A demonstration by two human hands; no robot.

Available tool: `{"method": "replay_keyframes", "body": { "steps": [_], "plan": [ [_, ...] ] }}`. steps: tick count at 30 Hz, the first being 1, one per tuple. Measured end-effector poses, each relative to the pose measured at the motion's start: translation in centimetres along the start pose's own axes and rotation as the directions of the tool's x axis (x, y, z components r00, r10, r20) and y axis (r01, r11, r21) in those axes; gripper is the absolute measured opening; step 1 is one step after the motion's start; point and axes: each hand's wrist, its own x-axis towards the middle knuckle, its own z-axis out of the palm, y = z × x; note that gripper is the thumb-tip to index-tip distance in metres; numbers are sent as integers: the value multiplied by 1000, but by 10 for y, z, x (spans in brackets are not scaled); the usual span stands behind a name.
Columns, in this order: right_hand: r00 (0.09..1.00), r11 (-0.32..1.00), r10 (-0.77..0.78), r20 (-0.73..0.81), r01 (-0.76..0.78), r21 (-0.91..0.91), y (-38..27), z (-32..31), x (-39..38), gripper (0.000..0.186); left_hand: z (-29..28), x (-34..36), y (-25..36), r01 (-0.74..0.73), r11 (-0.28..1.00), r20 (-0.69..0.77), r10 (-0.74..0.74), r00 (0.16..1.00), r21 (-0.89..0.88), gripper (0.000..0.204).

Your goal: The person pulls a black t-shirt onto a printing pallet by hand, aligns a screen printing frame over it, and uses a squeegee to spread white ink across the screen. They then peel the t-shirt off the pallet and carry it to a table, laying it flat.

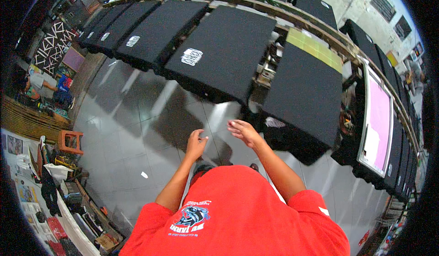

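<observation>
My left hand (196, 146) is held over the tiled floor in front of me, its fingers loosely bent and the thumb apart, with nothing in it. To its right, my right hand (243, 132) hangs in the air with fingers stretched out, also holding nothing. Nearest to that hand are a black shirt (224, 50) spread flat over a board, with a white printed patch, and another black shirt (304, 91) with a yellow strip (315, 50) across its far end. A pale patch shows on this second shirt's near edge. Neither hand touches a shirt.
More black shirts (157, 27) lie on boards along a long rack. A framed printing screen (377, 118) with pink mesh leans over the right boards. An orange stool (71, 141) and a cluttered table (59, 187) stand at left. A person (43, 84) is at the far left.
</observation>
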Motion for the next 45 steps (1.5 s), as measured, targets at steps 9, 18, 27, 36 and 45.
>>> {"method": "replay_keyframes", "body": {
  "steps": [9, 18, 27, 36, 45],
  "plan": [
    [939, 715, -60, -338, 277, 642, -8, 136, 183, 16, -132, 98, 0, -259, 965, 191, 248, 950, 32, 40],
    [846, 667, -300, -441, 517, 537, -86, 204, 115, 12, -129, 216, 77, -740, 578, 145, 746, 650, 345, 51],
    [819, 795, -443, -364, 547, 263, -82, 199, 133, 16, -138, 266, 100, -795, 562, 337, 721, 605, 226, 17],
    [840, 578, -121, -528, 493, 650, -80, 147, 253, 19, -158, 273, 135, -851, 504, 368, 770, 521, 149, 6],
    [790, 559, -216, -574, 582, 591, -86, 100, 270, 24, -183, 265, 175, -921, 384, 404, 835, 373, 58, 7]
  ]
}}
